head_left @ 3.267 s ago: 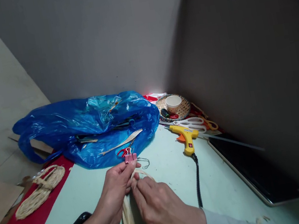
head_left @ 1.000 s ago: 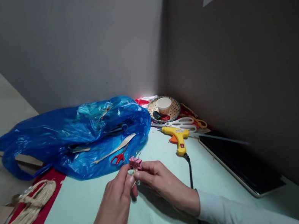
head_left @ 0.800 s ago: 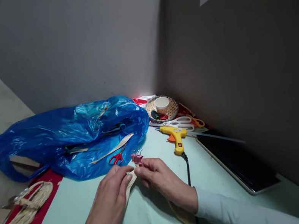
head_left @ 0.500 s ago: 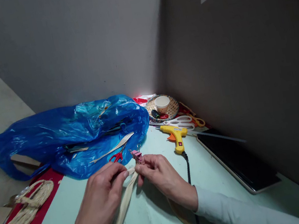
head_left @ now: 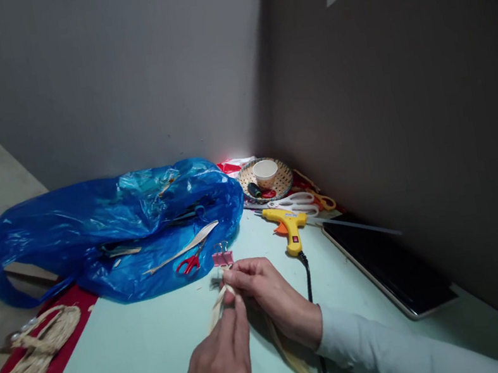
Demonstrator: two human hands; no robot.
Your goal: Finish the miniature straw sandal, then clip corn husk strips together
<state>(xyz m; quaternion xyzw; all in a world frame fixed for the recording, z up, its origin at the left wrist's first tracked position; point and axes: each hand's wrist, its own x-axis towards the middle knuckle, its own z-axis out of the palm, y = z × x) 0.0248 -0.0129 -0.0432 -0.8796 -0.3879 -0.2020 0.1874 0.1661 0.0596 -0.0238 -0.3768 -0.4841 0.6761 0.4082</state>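
Note:
A pink binder clip (head_left: pixel 223 258) with wire handles grips the upper end of pale, flat fibre strips (head_left: pixel 217 310). Just below the clip, my right hand (head_left: pixel 276 300) pinches the strips between thumb and fingers. My left hand (head_left: pixel 217 362) is closed at the same spot, its fingertips on a strip and almost touching the right fingers. One strip end hangs out under my right wrist and curves toward the front of the table. Where the strips cross is mostly hidden by my fingers.
A blue plastic bag (head_left: pixel 105 221) with red scissors (head_left: pixel 189 264) lies at the back left. To the right are a yellow glue gun (head_left: pixel 290 224), its black cord (head_left: pixel 310 291) and a black tablet (head_left: pixel 393 270). A braided sole shape (head_left: pixel 31 369) sits at left.
My left hand has swung down and right, bringing its strip in toward the right fingers. The clip has turned upright. The view has shifted slightly.

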